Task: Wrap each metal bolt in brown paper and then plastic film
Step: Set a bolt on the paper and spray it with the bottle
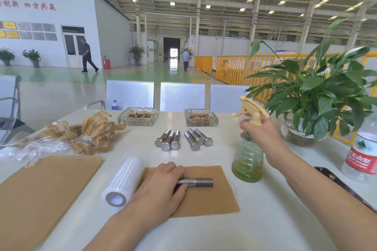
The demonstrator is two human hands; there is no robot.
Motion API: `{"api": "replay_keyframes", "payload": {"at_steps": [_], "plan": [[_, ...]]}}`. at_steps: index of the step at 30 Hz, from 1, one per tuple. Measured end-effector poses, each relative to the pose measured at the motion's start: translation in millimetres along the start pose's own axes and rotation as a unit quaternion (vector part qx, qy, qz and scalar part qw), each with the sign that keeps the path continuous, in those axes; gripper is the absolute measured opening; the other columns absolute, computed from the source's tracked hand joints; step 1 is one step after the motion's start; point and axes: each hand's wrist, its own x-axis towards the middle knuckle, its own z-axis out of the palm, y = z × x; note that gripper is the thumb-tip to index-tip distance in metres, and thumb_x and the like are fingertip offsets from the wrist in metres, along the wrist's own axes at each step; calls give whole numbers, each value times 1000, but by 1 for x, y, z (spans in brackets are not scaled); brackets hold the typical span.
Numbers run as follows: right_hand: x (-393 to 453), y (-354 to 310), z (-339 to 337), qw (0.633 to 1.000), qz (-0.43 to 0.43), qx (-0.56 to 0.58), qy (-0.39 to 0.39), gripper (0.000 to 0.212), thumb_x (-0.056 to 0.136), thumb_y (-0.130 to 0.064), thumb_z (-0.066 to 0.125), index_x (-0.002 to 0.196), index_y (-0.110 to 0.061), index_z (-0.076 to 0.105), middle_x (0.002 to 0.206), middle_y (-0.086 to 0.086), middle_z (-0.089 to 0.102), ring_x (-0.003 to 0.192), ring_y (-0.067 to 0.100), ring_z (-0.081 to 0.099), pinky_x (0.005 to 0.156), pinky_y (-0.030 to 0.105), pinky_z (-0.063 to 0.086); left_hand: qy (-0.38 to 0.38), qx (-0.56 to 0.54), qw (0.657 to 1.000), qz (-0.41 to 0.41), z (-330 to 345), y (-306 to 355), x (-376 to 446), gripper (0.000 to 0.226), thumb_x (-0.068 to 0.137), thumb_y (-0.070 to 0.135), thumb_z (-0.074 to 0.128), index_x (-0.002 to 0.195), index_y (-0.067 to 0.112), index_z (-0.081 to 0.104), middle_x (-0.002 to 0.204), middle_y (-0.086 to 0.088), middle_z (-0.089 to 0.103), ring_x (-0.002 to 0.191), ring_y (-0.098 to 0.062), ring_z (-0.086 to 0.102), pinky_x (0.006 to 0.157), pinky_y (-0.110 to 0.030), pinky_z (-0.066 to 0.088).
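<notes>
Paper (204, 199) is lying low in the centre of the frame, where I am seeing my left hand (161, 187) curling round a bolt (201, 182) upon it. Further up, right of centre, my right hand (259, 130) is gripping the spray bottle (247, 161). Six bolts (183, 140) are lying beyond.

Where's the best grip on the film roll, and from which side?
Take the film roll around its middle, coming from above and from its left side. It lies flat on the table, open core end toward the camera, so fingers can likely span the round body. The right side is crowded: the left hand sits against it, holding a bolt on the brown paper.
</notes>
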Motion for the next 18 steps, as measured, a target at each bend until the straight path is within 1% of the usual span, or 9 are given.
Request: {"api": "replay_keyframes", "payload": {"at_steps": [2,5,7,9,10,12,14,18], "plan": [[-11,-10,-6,999,0,-27,-40,16,85,-11,70,102,-10,69,87,3,68,59,12,64,58,25,52,-1,0,1000,-3,-1,0,1,15,96,43,48,107,36,55,97,16,50,97,-5,49,85,-26,43],[-36,-28,-18,991,-13,-55,-117,23,89,-18,73,112,-16,68,107,4,74,61,17,68,62,29,48,1,-2,1000,-5,-3,3,0,15,96,41,50,107,35,57,96,15,51,96,-7,50,85,-28,45],[-53,-42,-24,987,-16,-51,-150,29,91,-17,72,119,-21,66,112,1,75,59,18,67,66,30,50,1,-6,1000,-7,-4,6,-1,13,95,39,53,106,33,59,95,14,53,96,-9,51,85,-30,45],[-69,-58,-28,984,-3,-36,-173,29,92,-16,70,118,-26,67,113,-4,76,59,18,65,73,34,52,0,-8,1000,-9,-5,7,-1,12,95,37,55,105,32,60,94,12,55,97,-10,52,85,-30,45],[-78,-66,-29,982,8,-30,-185,28,91,-16,69,117,-27,68,113,-5,76,59,17,64,73,35,53,0,-9,1000,-12,-6,7,-1,12,96,37,55,105,31,60,94,12,55,97,-11,53,85,-31,45],[-95,-81,-30,977,41,-27,-208,25,89,-17,70,113,-26,70,110,-5,77,58,18,63,69,34,54,5,-15,1000,-19,-5,7,-1,12,98,36,52,105,30,61,95,10,57,97,-11,54,86,-32,45],[-115,-91,-26,967,96,-40,-234,27,85,-19,74,112,-23,71,107,-3,78,57,18,63,66,34,56,14,-21,999,-28,-5,8,-1,17,102,31,45,104,29,61,97,9,61,97,-13,57,86,-31,44],[-150,-98,-12,928,201,-61,-307,35,81,-19,81,114,-13,70,114,9,73,60,24,70,64,37,58,32,-31,996,-81,-5,7,-1,20,102,21,39,104,29,57,99,7,68,94,-20,62,83,-37,48]]}}
